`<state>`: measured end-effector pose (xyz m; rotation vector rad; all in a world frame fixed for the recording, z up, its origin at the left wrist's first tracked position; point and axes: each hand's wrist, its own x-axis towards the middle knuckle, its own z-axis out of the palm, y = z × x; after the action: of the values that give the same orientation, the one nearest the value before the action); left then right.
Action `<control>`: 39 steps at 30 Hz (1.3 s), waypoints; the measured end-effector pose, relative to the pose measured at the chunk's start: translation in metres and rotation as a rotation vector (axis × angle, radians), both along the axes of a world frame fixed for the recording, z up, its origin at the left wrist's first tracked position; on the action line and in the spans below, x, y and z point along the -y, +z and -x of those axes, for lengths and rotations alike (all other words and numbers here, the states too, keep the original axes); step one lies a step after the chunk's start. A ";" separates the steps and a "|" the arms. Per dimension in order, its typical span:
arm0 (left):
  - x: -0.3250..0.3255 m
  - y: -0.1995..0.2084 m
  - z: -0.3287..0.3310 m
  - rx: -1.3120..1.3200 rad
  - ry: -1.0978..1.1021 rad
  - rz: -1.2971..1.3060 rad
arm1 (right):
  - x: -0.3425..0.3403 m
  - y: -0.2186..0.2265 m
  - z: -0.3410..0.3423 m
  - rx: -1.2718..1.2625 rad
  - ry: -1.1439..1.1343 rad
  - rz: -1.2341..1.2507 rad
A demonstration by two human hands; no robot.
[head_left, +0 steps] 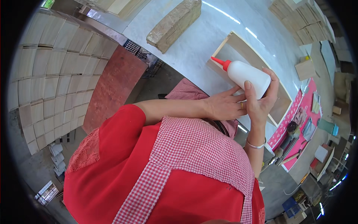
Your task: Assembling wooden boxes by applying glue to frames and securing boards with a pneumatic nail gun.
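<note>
My right hand is closed around a white squeeze bottle with a red pointed nozzle. The bottle lies tilted over a rectangular box frame of pale wood, its nozzle tip at the frame's left end wall. My left hand, with a ring on one finger, is at the frame's near wall and appears to grip it. Its fingertips are partly hidden behind my right hand, and its thumb does not show. The frame rests on a pale, shiny table top.
A long block wrapped in brown tape lies on the table. Stacked wooden pieces stand at left and far right. A small wooden block is right of the frame. Tools lie on a pink cloth.
</note>
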<state>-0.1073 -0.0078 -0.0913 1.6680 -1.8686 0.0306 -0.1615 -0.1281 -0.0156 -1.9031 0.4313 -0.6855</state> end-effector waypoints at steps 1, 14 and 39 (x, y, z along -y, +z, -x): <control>0.000 -0.001 0.000 0.011 -0.009 -0.024 | 0.000 0.000 -0.001 0.002 0.019 0.004; 0.004 -0.005 -0.005 0.071 -0.026 0.014 | 0.011 0.006 -0.013 0.006 0.017 0.271; 0.006 -0.006 -0.003 0.208 0.072 0.090 | 0.057 0.008 -0.047 0.043 -0.147 0.399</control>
<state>-0.1043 -0.0139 -0.0970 1.7242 -1.9248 0.3252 -0.1149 -0.1853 -0.0073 -2.2398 0.4340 -0.9646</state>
